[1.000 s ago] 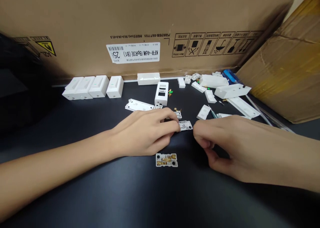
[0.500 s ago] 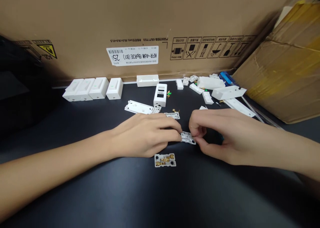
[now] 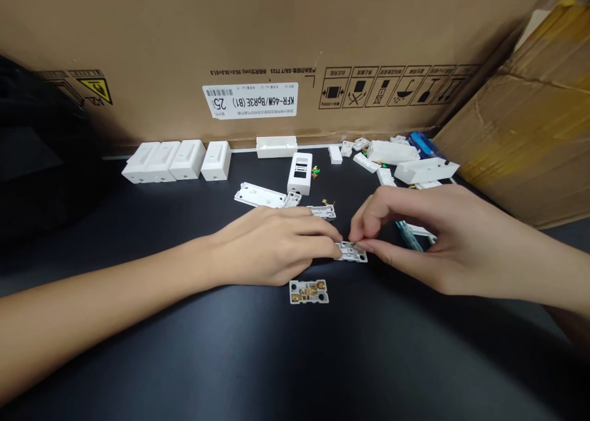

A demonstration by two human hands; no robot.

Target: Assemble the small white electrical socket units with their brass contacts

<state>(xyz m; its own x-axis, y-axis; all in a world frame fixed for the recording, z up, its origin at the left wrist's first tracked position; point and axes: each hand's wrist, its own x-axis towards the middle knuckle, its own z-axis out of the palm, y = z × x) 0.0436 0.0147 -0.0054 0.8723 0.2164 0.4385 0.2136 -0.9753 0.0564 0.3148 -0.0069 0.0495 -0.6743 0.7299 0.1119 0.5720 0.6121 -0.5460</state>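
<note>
My left hand (image 3: 271, 246) rests palm down on the table, its fingertips holding the left end of a small white plastic switch base (image 3: 354, 253). Over the right end of that base, my right hand (image 3: 410, 236) has thumb and forefinger pinched together. Between those fingertips is something small and thin that I cannot make out. Nearer to me lies a matching white base (image 3: 309, 292) fitted with brass contacts. Just beyond my left fingers sits another white base (image 3: 324, 211), partly covered, with a brass piece (image 3: 325, 202) behind it.
Several finished-looking white switches (image 3: 185, 160) line the back left. A white switch cover (image 3: 300, 173) and a white back plate (image 3: 259, 195) lie mid-table. Loose white housings (image 3: 426, 171) and a blue object (image 3: 423, 143) crowd the back right, before cardboard boxes (image 3: 530, 144). A teal-handled tool (image 3: 409, 236) lies behind my right hand.
My right fingertips have come over the top of the switch base from its right edge. My left hand keeps its hold. The whole view has shifted slightly.
</note>
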